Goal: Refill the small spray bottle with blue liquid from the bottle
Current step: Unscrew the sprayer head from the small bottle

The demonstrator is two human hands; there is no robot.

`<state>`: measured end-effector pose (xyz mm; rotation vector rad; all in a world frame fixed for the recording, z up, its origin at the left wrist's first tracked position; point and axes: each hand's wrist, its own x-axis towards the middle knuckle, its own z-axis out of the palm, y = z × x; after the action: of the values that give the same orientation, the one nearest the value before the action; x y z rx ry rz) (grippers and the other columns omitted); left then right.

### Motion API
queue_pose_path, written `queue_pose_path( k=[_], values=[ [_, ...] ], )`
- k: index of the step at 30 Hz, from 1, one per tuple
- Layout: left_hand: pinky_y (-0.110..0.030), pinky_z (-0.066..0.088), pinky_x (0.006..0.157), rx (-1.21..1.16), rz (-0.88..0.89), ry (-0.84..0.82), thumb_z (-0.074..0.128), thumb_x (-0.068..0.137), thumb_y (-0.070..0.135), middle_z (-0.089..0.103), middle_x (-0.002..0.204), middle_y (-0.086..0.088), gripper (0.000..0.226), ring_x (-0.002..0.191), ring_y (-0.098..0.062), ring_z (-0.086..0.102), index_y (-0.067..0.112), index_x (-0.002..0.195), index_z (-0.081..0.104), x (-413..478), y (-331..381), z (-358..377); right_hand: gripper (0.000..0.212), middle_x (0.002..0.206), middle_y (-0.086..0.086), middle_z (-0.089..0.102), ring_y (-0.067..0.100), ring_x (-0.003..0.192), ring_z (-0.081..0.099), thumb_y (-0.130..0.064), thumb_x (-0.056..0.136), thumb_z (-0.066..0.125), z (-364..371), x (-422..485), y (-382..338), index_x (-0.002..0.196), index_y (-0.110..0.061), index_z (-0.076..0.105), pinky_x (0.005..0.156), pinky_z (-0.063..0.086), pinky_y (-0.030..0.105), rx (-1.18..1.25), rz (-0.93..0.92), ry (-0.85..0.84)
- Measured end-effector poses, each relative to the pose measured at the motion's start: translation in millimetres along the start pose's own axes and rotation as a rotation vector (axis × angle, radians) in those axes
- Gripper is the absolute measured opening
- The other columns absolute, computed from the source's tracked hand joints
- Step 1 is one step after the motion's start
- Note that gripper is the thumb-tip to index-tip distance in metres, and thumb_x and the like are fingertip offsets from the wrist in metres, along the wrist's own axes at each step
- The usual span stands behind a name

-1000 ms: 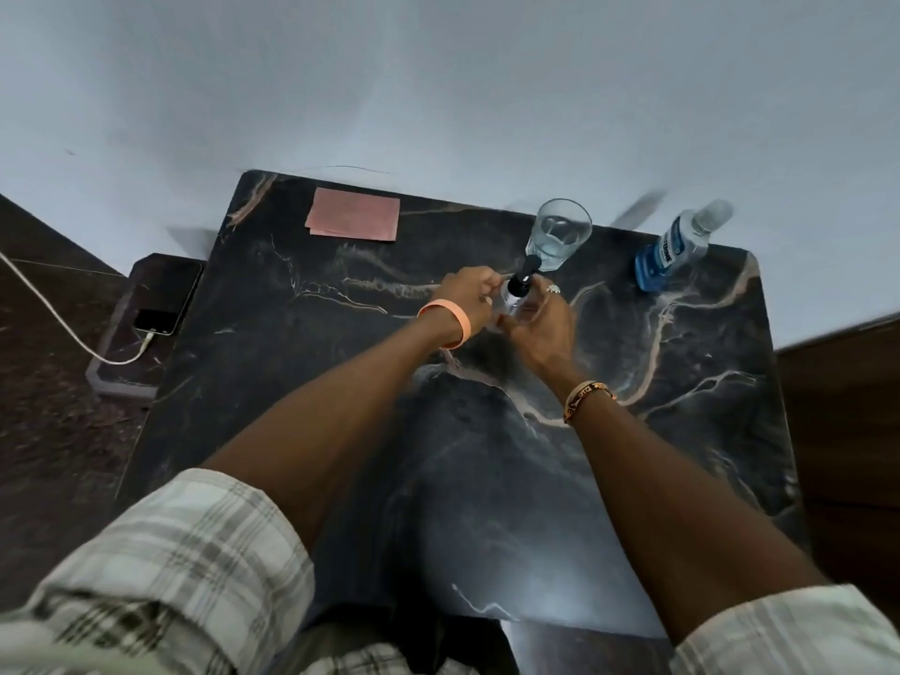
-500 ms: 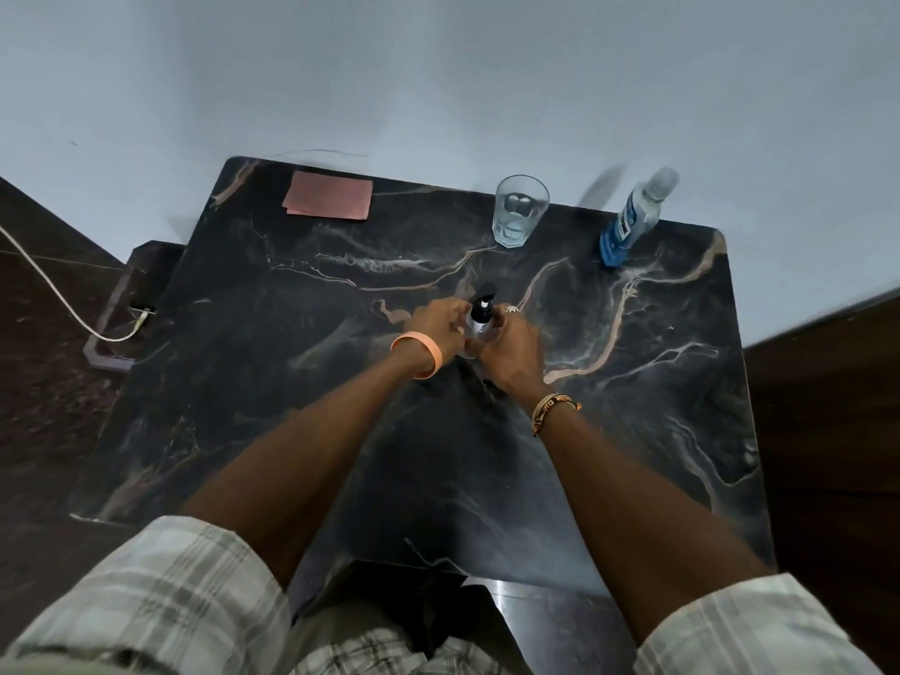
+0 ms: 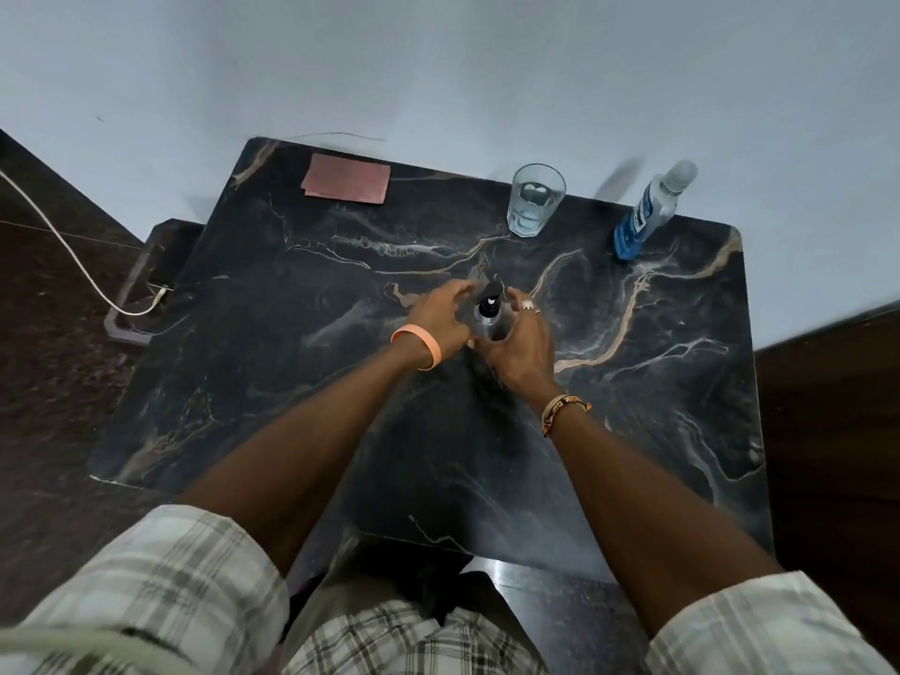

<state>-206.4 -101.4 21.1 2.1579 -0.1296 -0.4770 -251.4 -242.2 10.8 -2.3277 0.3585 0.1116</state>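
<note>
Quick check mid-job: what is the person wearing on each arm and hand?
Left hand: a plain orange band at the wrist. Right hand: a braided gold-and-orange bracelet at the wrist and a silvery ring on one finger. Both forearms are bare below short, pale plaid sleeves.

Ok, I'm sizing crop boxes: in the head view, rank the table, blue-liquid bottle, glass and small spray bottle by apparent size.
1. table
2. blue-liquid bottle and glass, too alike to rank
3. small spray bottle, partly hidden by the right hand
</note>
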Motion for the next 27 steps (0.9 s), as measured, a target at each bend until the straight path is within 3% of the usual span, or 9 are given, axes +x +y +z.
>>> queue_pose_path(
  k=[2, 5, 7, 9, 13, 16, 21, 25, 27],
  values=[
    [-0.031, 0.051, 0.091, -0.079, 0.010, 0.052, 0.076, 0.066, 0.008, 0.063, 0.120, 0.006, 0.064, 0.109, -0.016, 0.061, 0.020, 0.127, 0.057, -3.3, 1.6, -1.4, 0.088, 0.142, 0.004, 0.051, 0.022, 0.131, 0.048, -0.044, 0.073, 0.083, -3.9, -1.6, -0.1, 0.145, -0.018, 0.041, 0.105, 0.045, 0.042, 0.012, -0.030, 0.012],
    [-0.032, 0.051, 0.094, -0.162, 0.031, 0.091, 0.080, 0.063, 0.012, 0.065, 0.118, 0.007, 0.064, 0.108, -0.013, 0.061, 0.018, 0.124, 0.060, -3.7, 4.9, -1.8, 0.084, 0.141, 0.006, 0.052, 0.022, 0.130, 0.048, -0.048, 0.078, 0.078, -8.8, -0.7, -4.0, 0.147, -0.018, 0.041, 0.103, 0.045, 0.039, -0.011, -0.072, -0.003],
    [-0.029, 0.049, 0.097, -0.121, 0.077, 0.079, 0.083, 0.063, 0.019, 0.065, 0.122, 0.003, 0.066, 0.111, -0.012, 0.061, 0.017, 0.125, 0.060, -2.1, 8.1, -2.9, 0.070, 0.127, 0.006, 0.063, 0.023, 0.119, 0.057, -0.041, 0.080, 0.077, -10.6, 1.4, -6.6, 0.140, -0.019, 0.050, 0.093, 0.050, 0.039, -0.038, -0.097, -0.028],
    [-0.027, 0.049, 0.095, -0.066, 0.114, 0.079, 0.084, 0.065, 0.023, 0.068, 0.118, 0.002, 0.061, 0.107, -0.011, 0.063, 0.016, 0.122, 0.062, -1.3, 13.0, -4.0, 0.045, 0.102, 0.002, 0.070, 0.023, 0.097, 0.066, -0.032, 0.081, 0.076, -11.4, 2.0, -7.3, 0.123, -0.021, 0.063, 0.073, 0.051, 0.033, -0.050, -0.122, -0.030],
    [-0.031, 0.050, 0.077, 0.167, 0.182, 0.102, 0.080, 0.072, 0.023, 0.067, 0.088, 0.005, 0.022, 0.083, -0.016, 0.061, 0.019, 0.090, 0.069, 3.0, 19.6, -3.9, 0.032, 0.093, 0.002, 0.073, 0.020, 0.084, 0.066, -0.022, 0.081, 0.077, -10.3, 1.7, -8.6, 0.112, -0.020, 0.070, 0.070, 0.053, 0.034, -0.004, -0.084, -0.007],
    [-0.034, 0.046, 0.068, 0.264, 0.227, 0.120, 0.077, 0.075, 0.020, 0.061, 0.078, 0.000, 0.018, 0.077, -0.024, 0.059, 0.017, 0.074, 0.059, 3.7, 19.0, -1.5, 0.027, 0.092, 0.003, 0.073, 0.021, 0.083, 0.066, -0.022, 0.081, 0.077, -10.1, 4.4, -10.7, 0.108, -0.020, 0.072, 0.069, 0.053, 0.033, -0.005, -0.065, -0.006],
    [-0.031, 0.037, 0.065, 0.340, 0.198, 0.173, 0.078, 0.074, 0.039, 0.058, 0.080, -0.001, 0.034, 0.074, -0.018, 0.050, 0.010, 0.083, 0.061, 5.7, 18.3, 3.5, 0.017, 0.087, 0.004, 0.073, 0.022, 0.081, 0.066, -0.016, 0.080, 0.073, -15.4, 5.3, -10.9, 0.097, -0.017, 0.072, 0.062, 0.047, 0.032, -0.006, -0.067, -0.014],
    [-0.022, 0.042, 0.083, 0.201, 0.211, 0.179, 0.083, 0.069, 0.023, 0.066, 0.106, 0.001, 0.049, 0.095, -0.012, 0.058, 0.018, 0.113, 0.062, 4.0, 22.2, 6.4, 0.012, 0.080, 0.004, 0.071, 0.022, 0.076, 0.065, -0.018, 0.079, 0.073, -18.3, 6.1, -13.4, 0.091, -0.018, 0.072, 0.060, 0.048, 0.032, -0.030, -0.043, -0.032],
    [-0.023, 0.046, 0.082, 0.173, 0.213, 0.186, 0.084, 0.066, 0.016, 0.070, 0.101, 0.003, 0.042, 0.095, -0.015, 0.064, 0.021, 0.105, 0.066, 3.7, 24.8, 6.6, 0.007, 0.079, 0.004, 0.070, 0.022, 0.074, 0.064, -0.019, 0.080, 0.073, -18.4, 7.7, -13.6, 0.086, -0.019, 0.071, 0.061, 0.050, 0.033, -0.036, -0.029, -0.028]
  ],
)
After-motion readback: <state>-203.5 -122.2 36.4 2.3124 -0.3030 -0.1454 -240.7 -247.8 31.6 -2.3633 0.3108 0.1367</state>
